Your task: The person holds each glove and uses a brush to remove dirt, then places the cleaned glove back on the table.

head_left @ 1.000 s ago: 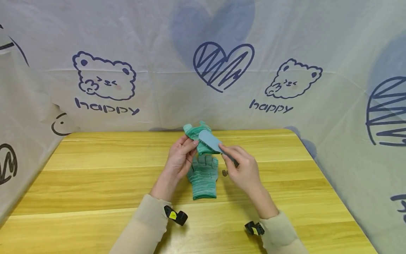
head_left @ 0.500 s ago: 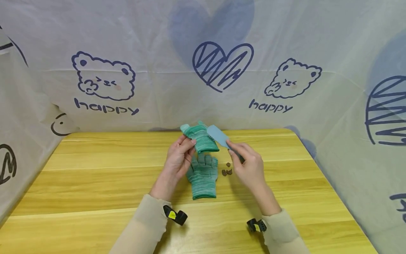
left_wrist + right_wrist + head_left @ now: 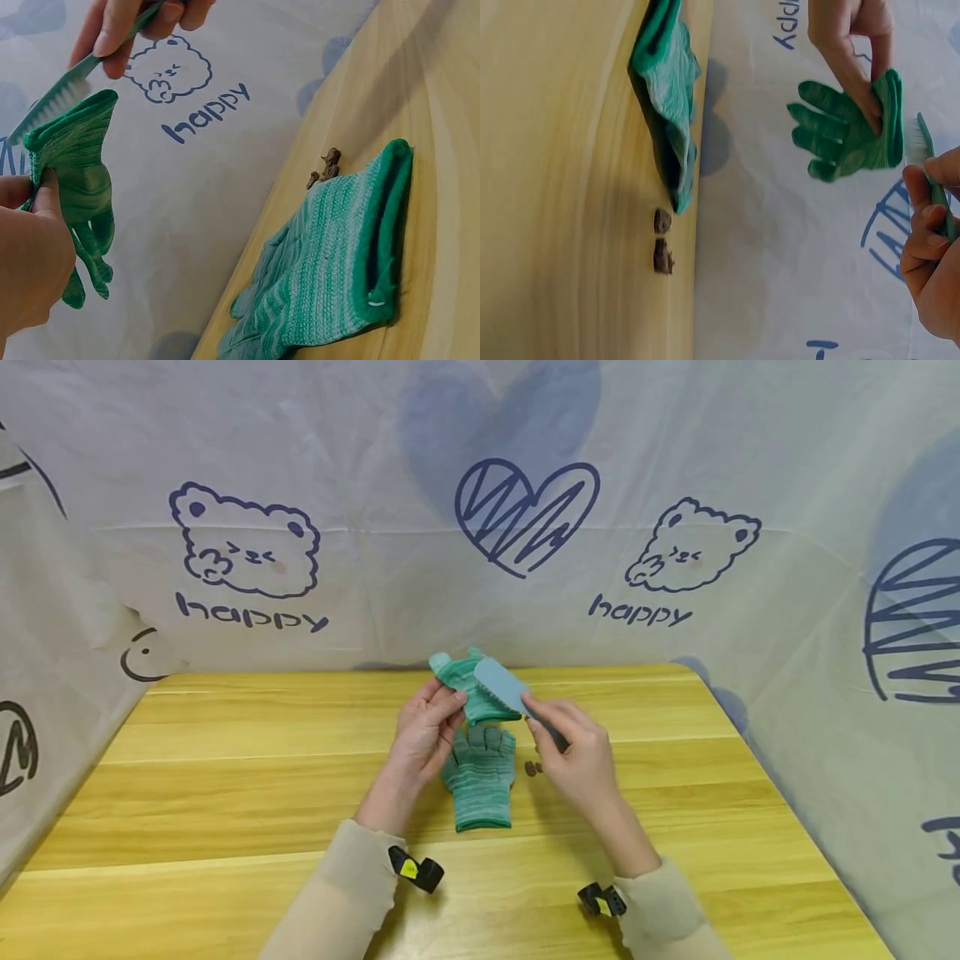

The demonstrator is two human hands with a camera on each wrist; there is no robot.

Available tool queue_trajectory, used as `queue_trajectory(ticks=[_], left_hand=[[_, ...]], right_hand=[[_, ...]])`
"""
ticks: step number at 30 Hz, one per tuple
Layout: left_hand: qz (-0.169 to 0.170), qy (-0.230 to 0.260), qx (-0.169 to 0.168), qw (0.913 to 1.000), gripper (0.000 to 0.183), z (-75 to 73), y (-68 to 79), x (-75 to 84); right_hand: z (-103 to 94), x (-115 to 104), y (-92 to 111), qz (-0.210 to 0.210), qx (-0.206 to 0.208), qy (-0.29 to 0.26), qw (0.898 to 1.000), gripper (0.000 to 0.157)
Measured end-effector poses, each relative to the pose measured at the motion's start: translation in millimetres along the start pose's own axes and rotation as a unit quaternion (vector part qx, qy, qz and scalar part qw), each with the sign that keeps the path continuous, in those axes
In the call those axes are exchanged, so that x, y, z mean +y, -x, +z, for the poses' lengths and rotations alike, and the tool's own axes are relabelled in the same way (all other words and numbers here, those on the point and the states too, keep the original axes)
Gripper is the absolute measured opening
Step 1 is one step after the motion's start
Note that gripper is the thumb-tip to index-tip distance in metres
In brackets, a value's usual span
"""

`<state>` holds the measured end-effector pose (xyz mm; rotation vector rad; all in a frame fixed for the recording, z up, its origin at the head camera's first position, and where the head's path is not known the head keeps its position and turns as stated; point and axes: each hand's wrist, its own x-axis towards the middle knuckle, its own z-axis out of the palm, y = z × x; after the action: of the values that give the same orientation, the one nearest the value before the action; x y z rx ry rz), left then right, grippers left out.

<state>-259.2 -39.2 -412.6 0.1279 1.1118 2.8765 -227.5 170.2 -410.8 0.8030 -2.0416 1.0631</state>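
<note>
My left hand [image 3: 426, 727] pinches a green-and-white knit glove [image 3: 86, 169] near its cuff and holds it up above the table. In the right wrist view that glove's fingers spread away from the cuff. A light blue-green brush [image 3: 501, 683] is gripped by its handle in my right hand [image 3: 577, 752]. Its pale bristles [image 3: 67, 97] face the raised glove, right at the cuff in the left wrist view. Below lies a matching glove [image 3: 483, 785], flat on the table, with its cuff toward me.
Small brown lumps [image 3: 662, 256] lie on the wooden table [image 3: 247, 802] just right of the lying glove, partly hidden by my right hand in the head view. A printed cloth [image 3: 390, 568] hangs behind the table's far edge.
The brush moved right to the raised glove's edge half a second ago, and is now back left over the glove. The glove shifted slightly with it. The lying glove has stayed put.
</note>
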Motion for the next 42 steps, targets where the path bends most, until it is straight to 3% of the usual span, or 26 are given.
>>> queue_trajectory(ticks=[10, 21, 42], left_hand=[[-0.008, -0.003, -0.016, 0.9998, 0.052, 1.5, 1.9, -1.4], [-0.008, 0.008, -0.007, 0.9999, 0.040, 3.5, 0.3, -3.2], [-0.009, 0.008, -0.013, 0.9998, 0.041, 4.3, 2.5, -2.4]], right_hand=[[9.0, -2, 4, 0.010, -0.015, -0.002, 1.000, 0.034], [6.9, 2, 3, 0.019, -0.003, 0.006, 1.000, 0.034], [4.7, 7, 3, 0.023, 0.019, 0.005, 1.000, 0.034]])
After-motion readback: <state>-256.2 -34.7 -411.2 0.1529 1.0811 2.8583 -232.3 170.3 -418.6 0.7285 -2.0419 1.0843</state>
